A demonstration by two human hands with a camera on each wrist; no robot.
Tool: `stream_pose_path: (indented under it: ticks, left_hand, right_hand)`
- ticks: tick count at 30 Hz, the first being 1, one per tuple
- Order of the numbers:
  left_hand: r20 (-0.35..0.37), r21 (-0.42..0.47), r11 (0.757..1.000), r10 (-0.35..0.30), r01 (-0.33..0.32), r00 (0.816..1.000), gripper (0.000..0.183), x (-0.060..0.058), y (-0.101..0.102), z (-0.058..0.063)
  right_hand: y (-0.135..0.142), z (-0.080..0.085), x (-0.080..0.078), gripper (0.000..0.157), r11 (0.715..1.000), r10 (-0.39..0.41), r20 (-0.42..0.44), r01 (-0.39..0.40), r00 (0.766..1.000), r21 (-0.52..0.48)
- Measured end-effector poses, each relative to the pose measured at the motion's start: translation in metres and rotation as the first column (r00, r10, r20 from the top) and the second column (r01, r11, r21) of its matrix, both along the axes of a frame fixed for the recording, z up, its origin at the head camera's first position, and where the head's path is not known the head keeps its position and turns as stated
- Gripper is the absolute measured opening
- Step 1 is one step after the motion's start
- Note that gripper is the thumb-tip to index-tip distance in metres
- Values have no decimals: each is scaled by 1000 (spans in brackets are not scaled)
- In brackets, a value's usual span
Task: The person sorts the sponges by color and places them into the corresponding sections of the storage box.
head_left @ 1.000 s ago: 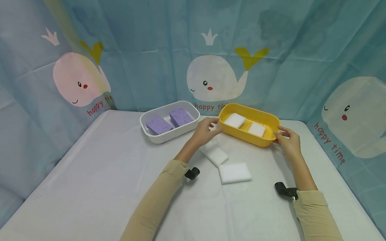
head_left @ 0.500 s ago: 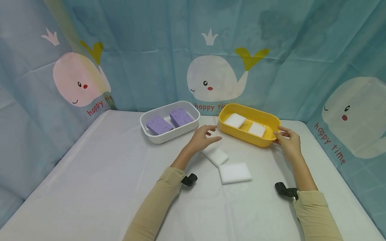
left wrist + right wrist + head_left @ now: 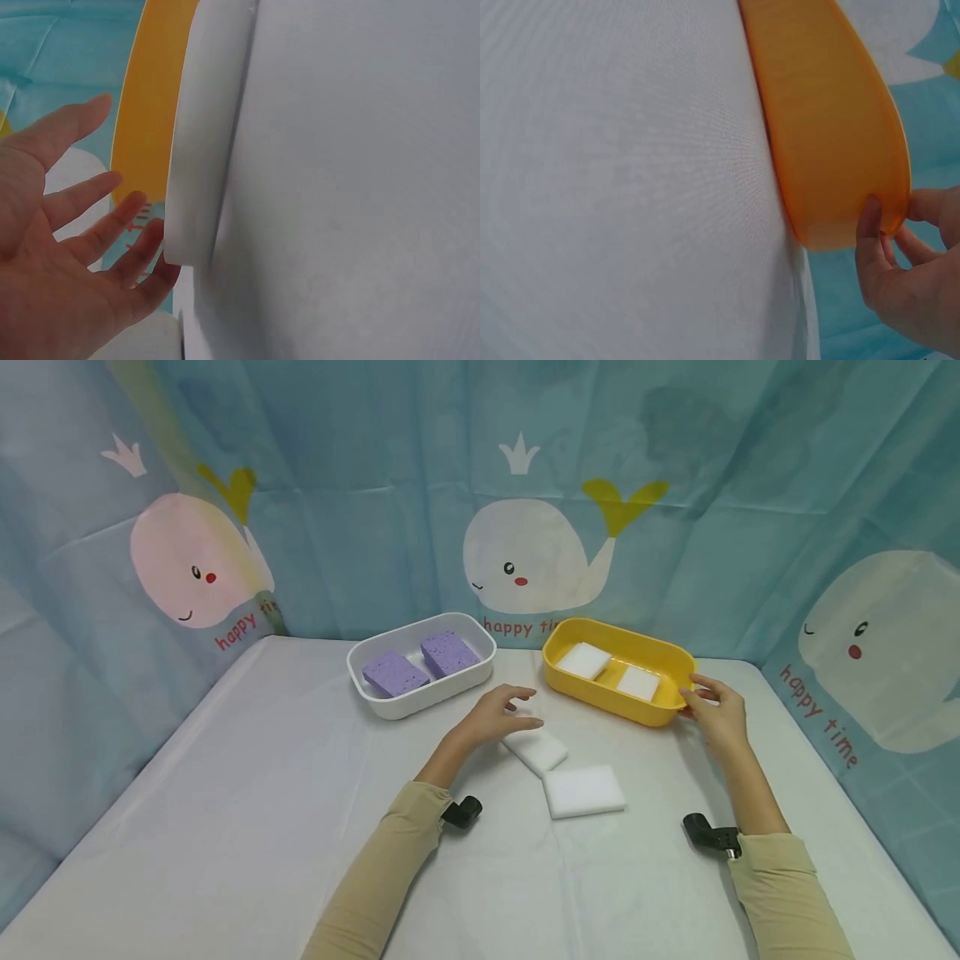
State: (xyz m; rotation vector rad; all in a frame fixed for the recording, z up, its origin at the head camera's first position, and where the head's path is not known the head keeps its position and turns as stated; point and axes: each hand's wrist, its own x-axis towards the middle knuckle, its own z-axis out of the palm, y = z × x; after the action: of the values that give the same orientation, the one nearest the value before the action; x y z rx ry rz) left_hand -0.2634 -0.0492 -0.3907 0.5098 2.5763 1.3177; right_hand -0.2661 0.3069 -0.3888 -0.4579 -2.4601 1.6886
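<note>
My right hand (image 3: 722, 718) pinches the right end of a yellow plastic tray (image 3: 600, 695), its thumb on the outer wall in the right wrist view. Two white sponge blocks (image 3: 584, 661) lie inside that tray. My left hand (image 3: 491, 716) hovers with spread, loosely bent fingers and holds nothing. Just below it on the table lies a white sponge block (image 3: 536, 752), partly hidden by the hand. A second white sponge block (image 3: 583, 792) rests nearer to me, close to the first one's corner. In the left wrist view, a white block's edge (image 3: 202, 135) overlaps the yellow tray (image 3: 150, 112).
A white tray (image 3: 442, 692) with two purple sponges (image 3: 395, 673) stands left of the yellow tray. Behind both trays hangs a blue curtain (image 3: 360, 527) with whale prints. A white cloth (image 3: 247, 793) covers the table.
My left hand has drawn away from the yellow tray's left end, moving left and toward me, to just above the white sponge block. My right hand stays on the tray.
</note>
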Motion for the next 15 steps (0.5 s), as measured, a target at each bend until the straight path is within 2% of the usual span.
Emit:
stream_pose_path:
  ticks: [6,11,15]
  left_hand:
    - [47,-13,999,-42,42,998,63,1,-8,-2]
    - [98,-63,992,-103,110,990,68,-1,-10,-5]
    - [109,-98,981,-159,170,981,72,-3,-13,-8]
  right_hand:
    - [-2,0,0,55,1000,2,-4,-2,1000,-2]
    - [-1,1,0,56,1000,0,1,0,1000,-2]
    - [-1,3,2,56,1000,19,-6,-19,1000,-10]
